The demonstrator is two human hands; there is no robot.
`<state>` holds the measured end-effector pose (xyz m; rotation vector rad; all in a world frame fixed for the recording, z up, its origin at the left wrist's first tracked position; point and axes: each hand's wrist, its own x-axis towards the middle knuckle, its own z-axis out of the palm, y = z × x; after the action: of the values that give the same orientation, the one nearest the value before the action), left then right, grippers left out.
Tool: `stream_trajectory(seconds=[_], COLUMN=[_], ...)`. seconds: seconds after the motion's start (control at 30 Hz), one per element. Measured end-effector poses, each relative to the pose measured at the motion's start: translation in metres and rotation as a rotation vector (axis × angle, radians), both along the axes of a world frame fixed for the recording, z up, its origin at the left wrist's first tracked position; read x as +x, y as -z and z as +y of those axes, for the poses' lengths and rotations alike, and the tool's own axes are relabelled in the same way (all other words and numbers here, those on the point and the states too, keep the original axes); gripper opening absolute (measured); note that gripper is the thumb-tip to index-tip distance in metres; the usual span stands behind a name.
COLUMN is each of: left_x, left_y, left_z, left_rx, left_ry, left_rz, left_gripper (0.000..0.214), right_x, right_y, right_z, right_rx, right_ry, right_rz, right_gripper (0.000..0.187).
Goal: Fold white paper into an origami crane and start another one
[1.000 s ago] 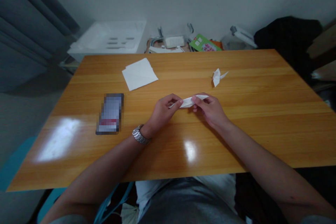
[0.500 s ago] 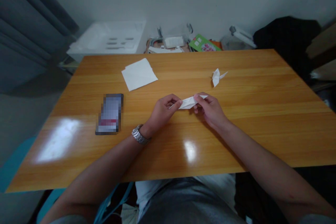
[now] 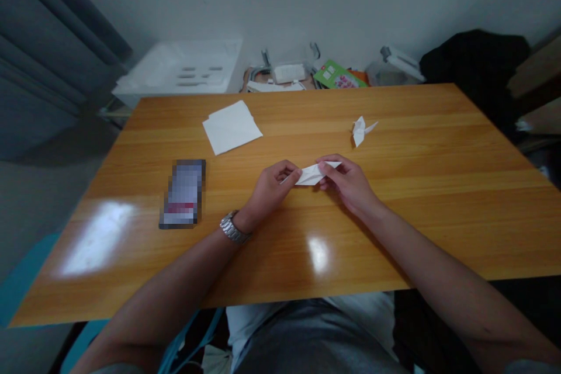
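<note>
A narrow piece of folded white paper (image 3: 311, 174) is held just above the wooden table (image 3: 394, 210) near its middle. My left hand (image 3: 269, 190), with a metal watch on the wrist, pinches the paper's left end. Its right end is pinched by my right hand (image 3: 348, 184), fingers closed over it. A finished white paper crane (image 3: 360, 130) stands on the table beyond my right hand. A small stack of flat white paper sheets (image 3: 231, 127) lies at the far left of the table.
A phone (image 3: 184, 193) lies flat on the table left of my left hand. Behind the table's far edge sit a white plastic tray (image 3: 184, 67), a green booklet (image 3: 337, 75) and other clutter. A dark bag (image 3: 477, 64) is at the back right.
Both hands have shifted slightly left with the folded paper, and my right fingers have slid along it toward its middle. The view has tilted a little.
</note>
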<state>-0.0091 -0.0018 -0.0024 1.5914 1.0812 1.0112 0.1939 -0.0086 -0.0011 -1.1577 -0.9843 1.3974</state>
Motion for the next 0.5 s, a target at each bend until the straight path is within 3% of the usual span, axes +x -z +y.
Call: stream_trajectory(seconds=[0.27, 0.37, 0.43, 0.5], left_x=[-0.0024, -0.0047, -0.0067, -0.0085], left_y=[0.0015, -0.0016, -0.0041, -0.0054], left_z=[0.0002, -0.0015, -0.0021, -0.0024], left_rx=[0.119, 0.293, 0.466, 0.561], left_ry=[-0.034, -0.010, 0.087, 0.132], left_rz=[0.109, 0.192, 0.325, 0.401], left_gripper=[0.027, 0.038, 0.046, 0.040], right_x=[0.0019, 0.0025, 0.0030, 0.0033], right_y=[0.0004, 0.0004, 0.0008, 0.0015], right_z=[0.0024, 0.0032, 0.0037, 0.0039], right_rx=[0.065, 0.049, 0.033, 0.020], right_ry=[0.048, 0.073, 0.081, 0.078], right_rz=[-0.097, -0.102, -0.089, -0.078], right_gripper=[0.038, 0.038, 0.037, 0.038])
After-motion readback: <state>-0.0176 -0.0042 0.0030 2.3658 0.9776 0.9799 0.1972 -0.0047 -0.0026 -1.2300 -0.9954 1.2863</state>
